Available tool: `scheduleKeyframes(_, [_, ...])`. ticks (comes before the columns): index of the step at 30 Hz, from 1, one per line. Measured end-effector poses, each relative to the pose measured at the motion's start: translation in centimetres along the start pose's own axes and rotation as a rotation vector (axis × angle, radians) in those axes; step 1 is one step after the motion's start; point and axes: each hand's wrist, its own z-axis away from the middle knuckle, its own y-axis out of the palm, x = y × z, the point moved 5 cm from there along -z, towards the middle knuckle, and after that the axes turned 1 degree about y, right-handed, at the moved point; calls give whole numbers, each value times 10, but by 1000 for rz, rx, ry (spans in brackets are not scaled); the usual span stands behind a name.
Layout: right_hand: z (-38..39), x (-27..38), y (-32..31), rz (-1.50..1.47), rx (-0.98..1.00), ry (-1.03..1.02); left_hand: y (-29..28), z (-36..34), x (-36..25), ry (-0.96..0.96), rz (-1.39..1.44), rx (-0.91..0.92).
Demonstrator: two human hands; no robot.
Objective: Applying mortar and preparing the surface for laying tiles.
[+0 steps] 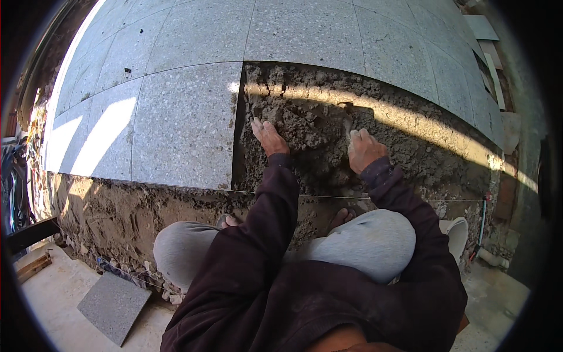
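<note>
I squat at the edge of a grey speckled tile floor [185, 126], facing a rectangular bed of dark, lumpy wet mortar [290, 158] where tiles are absent. My left hand [267, 136] lies on the mortar near the bed's left edge, fingers stretched out. My right hand [365, 151] is closed round the handle of a trowel [348, 122], whose blade sits among the mortar lumps and is hard to make out. A band of sunlight crosses the bed behind both hands. A thin string line [434, 199] runs along the near edge.
A loose grey tile [113, 308] lies on the lower concrete at left, near a rough dirt strip [111, 223] under my feet. A dark metal bar [29, 234] juts in at left. A white bucket [454, 232], a pipe [492, 258] and stacked boards [484, 32] are at right.
</note>
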Motion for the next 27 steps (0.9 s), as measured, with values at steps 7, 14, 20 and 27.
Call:
scheduleKeyframes(7, [-1,4,13,96,432,-272,-8,-5,17,-88,316,-94])
scheduleKeyframes(14, [-80,34,56,235,569,-157,11,-19,6,-18,89,19])
scheduleKeyframes(20, [-109,47,64,170,543,41,29,-43,-8,79,-411,102])
scheduleKeyframes(27, [-166,55,93,26,545,217,30,-51,-21,49,-463,186])
